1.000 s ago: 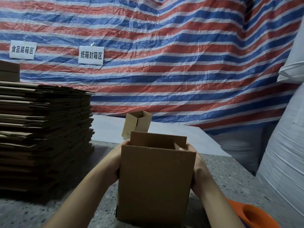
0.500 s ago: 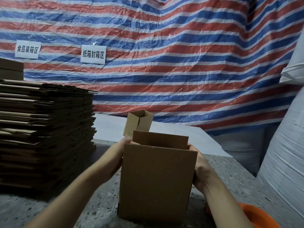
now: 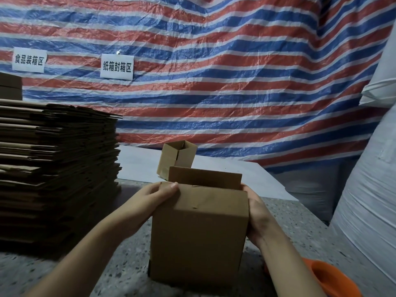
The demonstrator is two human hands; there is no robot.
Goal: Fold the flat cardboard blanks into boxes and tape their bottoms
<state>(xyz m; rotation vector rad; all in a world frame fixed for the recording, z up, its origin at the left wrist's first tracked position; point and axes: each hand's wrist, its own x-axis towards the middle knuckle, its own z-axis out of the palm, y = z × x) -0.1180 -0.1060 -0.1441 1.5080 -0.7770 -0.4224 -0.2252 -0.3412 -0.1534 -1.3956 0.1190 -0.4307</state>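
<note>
Box (image 3: 199, 236) on the surface (image 3: 120, 264) now has its near top flap bending inward under the left hand (image 3: 157, 195), both hands' grip grasping it, right hand (image 3: 256, 213) steadying, so flap-closing has begun.

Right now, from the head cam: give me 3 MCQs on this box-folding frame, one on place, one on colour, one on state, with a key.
1. Where is the stack of flat blanks?
A. Left of the held box
B. Right of it
C. Inside it

2. What colour is the object at the lower right corner?
A. Green
B. Orange
C. Black

3. How is the near top flap of the held box?
A. Torn off
B. Standing straight up
C. Bent inward

Key:
1 A: the stack fills the table's left side, beside the left hand.
2 B: it is bright orange, below the right hand.
3 C: the left hand's thumb lies on the flap's corner as it slopes inward, while the far flap stands upright.
</note>
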